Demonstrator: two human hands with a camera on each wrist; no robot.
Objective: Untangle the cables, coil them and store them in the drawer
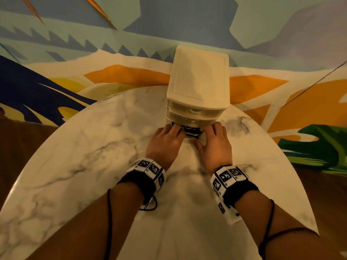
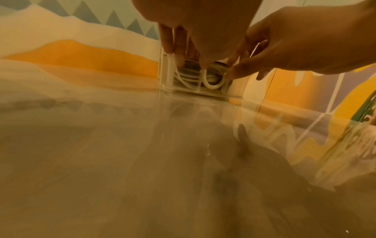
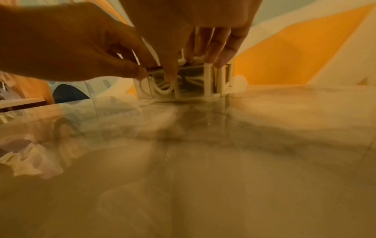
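Note:
A white plastic drawer unit stands at the far edge of the marble table. Its clear bottom drawer is pulled out a little. Black and white cables lie coiled inside it, and white loops show through the clear front in the left wrist view. My left hand reaches over the drawer's left side, its fingers fairly straight and down on the cables, its thumb at the front. My right hand mirrors it on the right side. The fingertips hide most of the cables.
The two upper drawers of the unit are closed. A painted wall stands directly behind the unit. The round table's marble surface stretches bare on both sides of my arms and towards me. Black cords run along both of my forearms from the wrist bands.

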